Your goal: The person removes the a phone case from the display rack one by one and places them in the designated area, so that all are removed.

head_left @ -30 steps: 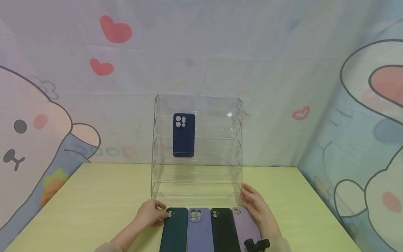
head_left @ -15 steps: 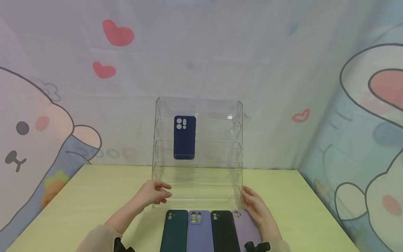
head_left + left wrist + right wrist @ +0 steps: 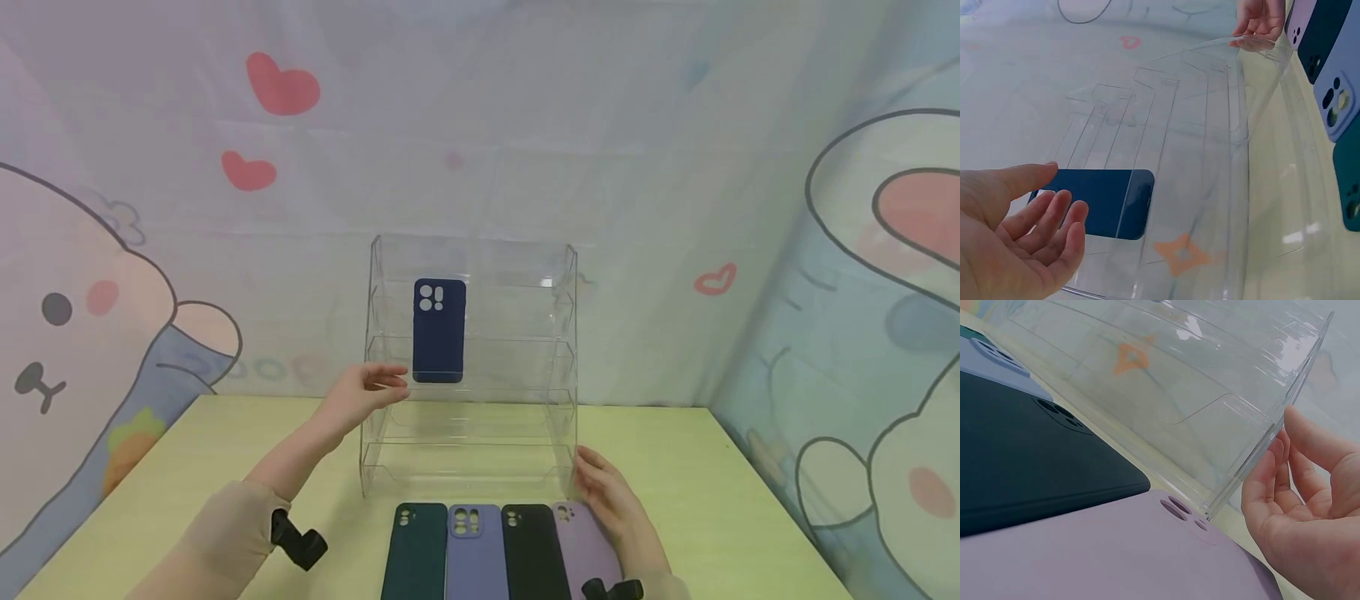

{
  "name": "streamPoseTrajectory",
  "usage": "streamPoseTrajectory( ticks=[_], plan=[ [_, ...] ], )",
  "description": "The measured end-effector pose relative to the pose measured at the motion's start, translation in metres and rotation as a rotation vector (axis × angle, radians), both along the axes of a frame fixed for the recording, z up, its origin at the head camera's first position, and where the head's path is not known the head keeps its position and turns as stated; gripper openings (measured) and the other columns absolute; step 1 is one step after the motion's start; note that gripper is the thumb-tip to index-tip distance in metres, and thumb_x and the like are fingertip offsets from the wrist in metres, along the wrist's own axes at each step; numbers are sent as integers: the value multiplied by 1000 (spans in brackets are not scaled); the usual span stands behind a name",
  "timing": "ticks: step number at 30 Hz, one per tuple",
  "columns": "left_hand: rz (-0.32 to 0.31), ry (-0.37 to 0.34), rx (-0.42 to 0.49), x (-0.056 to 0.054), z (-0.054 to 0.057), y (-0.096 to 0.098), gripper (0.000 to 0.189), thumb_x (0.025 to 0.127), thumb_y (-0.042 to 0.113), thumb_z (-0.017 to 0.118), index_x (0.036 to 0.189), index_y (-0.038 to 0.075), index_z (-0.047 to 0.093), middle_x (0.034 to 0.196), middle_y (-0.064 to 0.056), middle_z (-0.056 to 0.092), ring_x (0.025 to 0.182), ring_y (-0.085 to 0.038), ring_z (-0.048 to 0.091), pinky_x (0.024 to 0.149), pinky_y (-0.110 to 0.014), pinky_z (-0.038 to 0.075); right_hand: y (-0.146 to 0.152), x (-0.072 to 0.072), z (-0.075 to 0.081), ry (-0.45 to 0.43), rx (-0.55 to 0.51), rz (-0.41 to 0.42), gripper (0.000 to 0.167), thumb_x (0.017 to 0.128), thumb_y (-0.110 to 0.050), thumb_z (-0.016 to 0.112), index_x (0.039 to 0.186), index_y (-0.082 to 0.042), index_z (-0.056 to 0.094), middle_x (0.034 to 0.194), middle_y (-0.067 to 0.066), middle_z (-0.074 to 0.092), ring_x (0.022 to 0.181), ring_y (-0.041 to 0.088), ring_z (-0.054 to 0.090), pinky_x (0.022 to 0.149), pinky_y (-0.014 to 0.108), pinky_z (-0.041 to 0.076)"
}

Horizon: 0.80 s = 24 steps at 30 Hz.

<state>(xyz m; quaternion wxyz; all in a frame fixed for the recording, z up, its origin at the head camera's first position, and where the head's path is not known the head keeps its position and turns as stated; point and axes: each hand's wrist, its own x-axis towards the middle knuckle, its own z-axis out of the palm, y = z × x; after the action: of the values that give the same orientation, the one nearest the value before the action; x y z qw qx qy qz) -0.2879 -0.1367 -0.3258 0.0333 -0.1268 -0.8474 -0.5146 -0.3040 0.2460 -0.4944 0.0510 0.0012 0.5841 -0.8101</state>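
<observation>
A clear tiered display rack [image 3: 480,450] stands upright on the table, holding a dark blue phone case [image 3: 439,329] on an upper tier. My left hand [image 3: 366,393] hovers near the lower left of that case, its fingers loosely bent and nothing in them; the left wrist view shows its fingertips overlapping the case's end, though contact is unclear. At the rack's lower right side, the thumb and loosely bent fingers of my right hand [image 3: 609,492] touch the outer side panel. Before the rack lie a dark green case [image 3: 415,550], a periwinkle case [image 3: 477,567], a black case [image 3: 536,554] and a lilac case [image 3: 588,550].
The pale yellow table [image 3: 720,500] reaches back to a hanging cloth [image 3: 660,167] printed with hearts and cartoon animals. A black wrist camera mount [image 3: 298,540] sits on the left sleeve, and another camera mount [image 3: 612,590] is on the right wrist.
My left hand has risen from the dark green case, along the rack's left side, to the level of the blue case's lower end. My right hand has stayed at the rack's right side.
</observation>
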Motion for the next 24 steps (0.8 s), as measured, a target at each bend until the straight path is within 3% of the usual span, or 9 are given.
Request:
streamPoseTrajectory(
  ticks=[8, 14, 21, 24],
  plan=[
    [40, 108, 81, -19, 23, 2, 45, 94, 15, 65, 136, 3, 54, 128, -20, 61, 116, -34, 60, 101, -47, 48, -1, 0, -2, 10, -6, -12, 27, 101, -4, 48, 127, -4, 48, 106, -7, 59, 96, 5, 52, 82, 17, 46],
    [75, 183, 123, -33, 39, 8, 47, 94, 14, 66, 137, 5, 53, 135, -16, 58, 122, -32, 57, 104, -47, 47, 0, -2, -3, 17, 3, -3, 41, 100, -4, 49, 138, 5, 37, 109, -5, 56, 98, 6, 51, 84, 17, 46],
    [73, 223, 127, -48, 47, 17, 52, 94, 14, 66, 142, 6, 48, 146, -13, 50, 131, -30, 50, 108, -44, 44, 2, 0, -4, 51, -5, 17, 24, 101, -6, 49, 126, -7, 49, 108, -8, 57, 96, 3, 52, 82, 16, 46],
    [76, 251, 125, -56, 48, 18, 54, 95, 14, 65, 144, 7, 46, 149, -11, 47, 134, -29, 47, 110, -43, 43, 2, 0, -3, 57, 0, 20, 29, 102, -6, 48, 131, -4, 46, 110, -7, 58, 96, 2, 53, 83, 15, 47]
  ],
)
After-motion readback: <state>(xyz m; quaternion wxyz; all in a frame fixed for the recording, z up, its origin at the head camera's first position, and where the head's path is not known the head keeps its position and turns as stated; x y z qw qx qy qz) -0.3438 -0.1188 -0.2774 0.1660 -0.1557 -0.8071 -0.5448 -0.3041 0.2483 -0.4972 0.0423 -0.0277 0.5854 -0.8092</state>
